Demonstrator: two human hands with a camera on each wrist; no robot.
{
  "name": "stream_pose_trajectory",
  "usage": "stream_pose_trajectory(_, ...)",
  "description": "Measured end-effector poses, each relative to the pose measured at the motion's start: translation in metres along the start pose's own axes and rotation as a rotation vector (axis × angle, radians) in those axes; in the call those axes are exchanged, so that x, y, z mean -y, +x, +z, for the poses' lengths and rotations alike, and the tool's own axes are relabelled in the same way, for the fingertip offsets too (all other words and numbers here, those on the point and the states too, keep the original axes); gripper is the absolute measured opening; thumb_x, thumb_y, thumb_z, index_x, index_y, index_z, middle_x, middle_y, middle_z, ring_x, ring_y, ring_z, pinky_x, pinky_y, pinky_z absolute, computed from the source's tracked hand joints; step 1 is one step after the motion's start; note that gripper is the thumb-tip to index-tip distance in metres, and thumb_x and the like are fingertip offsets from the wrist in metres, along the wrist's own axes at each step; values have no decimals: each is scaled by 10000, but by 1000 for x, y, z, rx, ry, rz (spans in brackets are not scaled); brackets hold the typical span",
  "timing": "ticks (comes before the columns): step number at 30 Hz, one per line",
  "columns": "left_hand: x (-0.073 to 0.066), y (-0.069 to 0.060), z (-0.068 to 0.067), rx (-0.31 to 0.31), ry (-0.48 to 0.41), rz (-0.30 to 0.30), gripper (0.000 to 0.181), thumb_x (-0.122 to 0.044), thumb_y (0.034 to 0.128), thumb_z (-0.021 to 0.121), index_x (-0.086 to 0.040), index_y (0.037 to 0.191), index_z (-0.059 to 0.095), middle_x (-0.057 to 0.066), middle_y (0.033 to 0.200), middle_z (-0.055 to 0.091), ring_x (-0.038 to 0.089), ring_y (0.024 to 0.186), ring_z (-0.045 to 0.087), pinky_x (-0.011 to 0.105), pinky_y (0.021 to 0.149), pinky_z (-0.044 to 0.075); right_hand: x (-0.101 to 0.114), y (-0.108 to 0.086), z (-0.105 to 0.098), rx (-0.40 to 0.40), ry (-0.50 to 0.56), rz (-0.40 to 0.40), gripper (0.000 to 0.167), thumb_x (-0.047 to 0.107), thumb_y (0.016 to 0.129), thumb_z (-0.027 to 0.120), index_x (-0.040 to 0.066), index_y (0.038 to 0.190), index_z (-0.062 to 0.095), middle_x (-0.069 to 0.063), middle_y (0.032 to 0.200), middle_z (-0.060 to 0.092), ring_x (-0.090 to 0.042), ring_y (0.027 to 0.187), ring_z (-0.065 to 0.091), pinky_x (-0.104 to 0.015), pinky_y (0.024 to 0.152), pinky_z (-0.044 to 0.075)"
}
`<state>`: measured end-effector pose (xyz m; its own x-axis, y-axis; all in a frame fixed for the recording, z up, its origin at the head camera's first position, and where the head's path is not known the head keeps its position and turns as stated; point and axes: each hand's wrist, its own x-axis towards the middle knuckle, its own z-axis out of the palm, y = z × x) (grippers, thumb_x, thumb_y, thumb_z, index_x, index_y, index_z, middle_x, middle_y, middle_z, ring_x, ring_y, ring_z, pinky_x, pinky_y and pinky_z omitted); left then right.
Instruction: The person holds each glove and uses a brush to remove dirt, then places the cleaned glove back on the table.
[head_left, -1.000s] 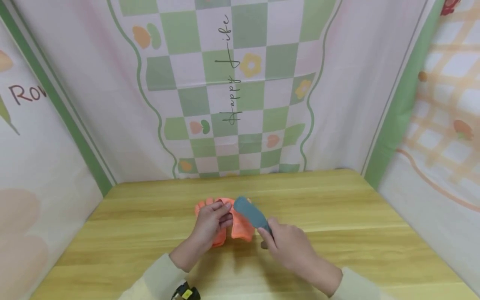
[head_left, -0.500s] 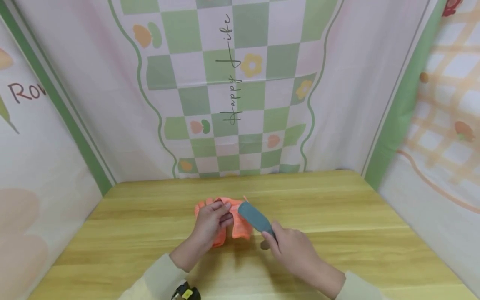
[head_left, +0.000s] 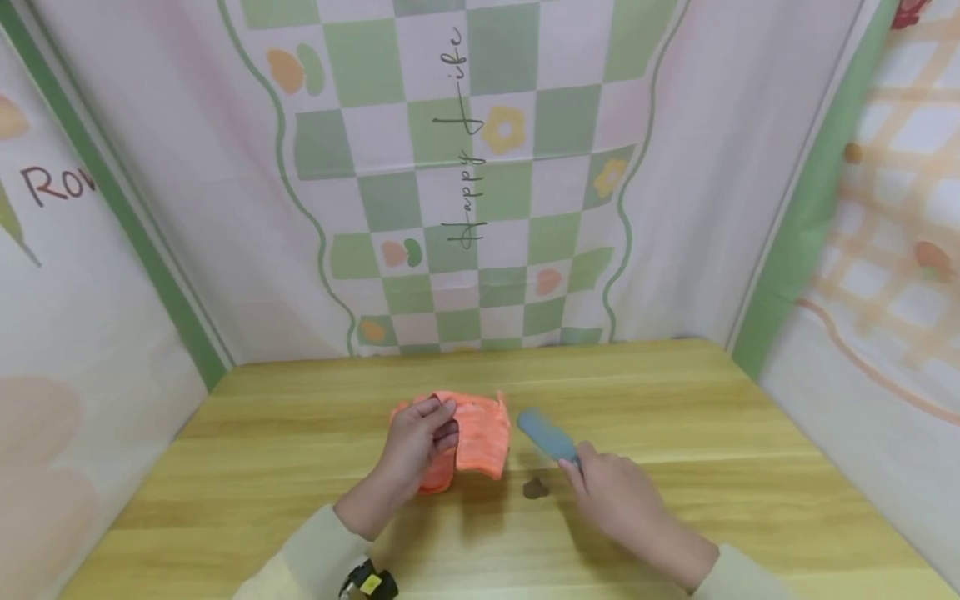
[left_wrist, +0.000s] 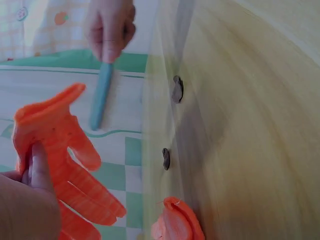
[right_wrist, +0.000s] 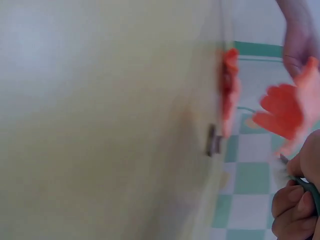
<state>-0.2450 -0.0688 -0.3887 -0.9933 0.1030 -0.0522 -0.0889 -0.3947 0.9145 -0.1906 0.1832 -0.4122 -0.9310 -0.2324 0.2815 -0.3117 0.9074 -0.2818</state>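
Note:
An orange glove (head_left: 483, 437) hangs above the table, its cuff pinched between the thumb and fingers of my left hand (head_left: 411, 446). In the left wrist view the glove (left_wrist: 62, 150) has its fingers spread downward. My right hand (head_left: 618, 492) grips the handle of a blue-grey brush (head_left: 549, 435), whose head is apart from the glove on its right. A pale, blurred side of the brush (left_wrist: 102, 97) shows in the left wrist view. Beneath the held glove, a second orange glove (head_left: 437, 477) lies on the table, partly hidden by my left hand.
Small brown lumps lie on the wooden table (head_left: 675, 417); one brown lump (head_left: 535, 488) sits between my hands, and another lump (left_wrist: 166, 158) shows in the left wrist view. A black object (head_left: 367, 581) with a yellow mark is at the bottom edge. Patterned curtains (head_left: 495, 208) stand behind.
The brush has moved from over the held glove to the right, off it. More of the glove and the brown lump now show. My left hand has shifted only slightly.

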Motion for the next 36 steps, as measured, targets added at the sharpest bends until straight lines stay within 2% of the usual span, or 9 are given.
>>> stream_pose_trajectory(4, 3, 0, 0, 17, 15, -11, 314, -41, 974, 575, -55, 687, 447, 27, 653, 434, 108, 588, 451, 191, 532, 445, 1, 3, -11, -86, 16, -8, 260, 257, 1006, 547, 88, 812, 514, 58, 543, 387, -69, 414, 353, -192, 362, 298)
stream_pose_trajectory(6, 5, 0, 1, 26, 22, -11, 338, -41, 975, 572, -61, 674, 419, 26, 646, 404, 110, 589, 431, 193, 539, 435, 6, 3, -16, -99, 52, -30, 267, 271, 1014, 534, 108, 805, 497, 68, 544, 384, -59, 416, 347, -195, 367, 298)
stream_pose_trajectory(12, 5, -1, 1, 53, 39, 1, 308, -48, 973, 578, -61, 680, 484, 22, 679, 487, 95, 624, 548, 235, 653, 565, 29, 2, -18, -94, 119, -153, 292, 258, 1004, 555, 147, 762, 434, 90, 542, 364, -29, 426, 319, -188, 378, 289)
stream_pose_trajectory(15, 5, -1, 3, 51, 31, 2, 259, -36, 971, 574, -47, 712, 563, 30, 692, 550, 95, 631, 589, 242, 660, 575, 37, 2, -13, -88, 139, -197, 283, 278, 1006, 551, 151, 775, 446, 106, 569, 410, -20, 441, 333, -187, 386, 303)
stream_pose_trajectory(18, 4, -2, 3, 39, 33, -4, 227, -32, 973, 567, -32, 746, 580, 38, 708, 579, 96, 640, 609, 230, 642, 571, 40, 1, -6, -71, 158, -230, 261, 277, 1013, 539, 145, 798, 473, 117, 608, 461, 0, 443, 352, -169, 382, 321)
stream_pose_trajectory(25, 6, -3, 2, 16, 41, -30, 267, -38, 975, 570, -62, 718, 499, 18, 692, 506, 89, 612, 553, 198, 591, 532, 36, -2, 4, -74, 145, -246, 224, 251, 1007, 554, 126, 825, 512, 115, 632, 505, 24, 447, 354, -158, 376, 321)
stream_pose_trajectory(29, 6, -4, 2, 29, 27, -15, 359, -39, 979, 563, -81, 665, 394, 14, 663, 438, 90, 610, 500, 206, 599, 528, 33, -2, 6, -73, 134, -233, 227, 257, 1010, 546, 131, 824, 514, 89, 678, 617, 34, 446, 359, -165, 371, 319)
stream_pose_trajectory(32, 6, -4, 3, 24, 13, -10, 383, -31, 977, 562, -82, 646, 375, 16, 643, 450, 92, 601, 517, 225, 624, 553, 30, -3, 6, -72, 135, -216, 245, 262, 1012, 543, 141, 806, 488, 72, 736, 681, 27, 441, 340, -174, 371, 309)
stream_pose_trajectory(36, 5, -3, 3, 15, -5, -4, 352, -14, 978, 550, -75, 648, 441, 15, 635, 514, 90, 590, 562, 237, 639, 570, 20, -5, 8, -61, 99, -182, 267, 263, 1008, 550, 139, 792, 454, 89, 592, 536, -7, 427, 309, -184, 368, 291)
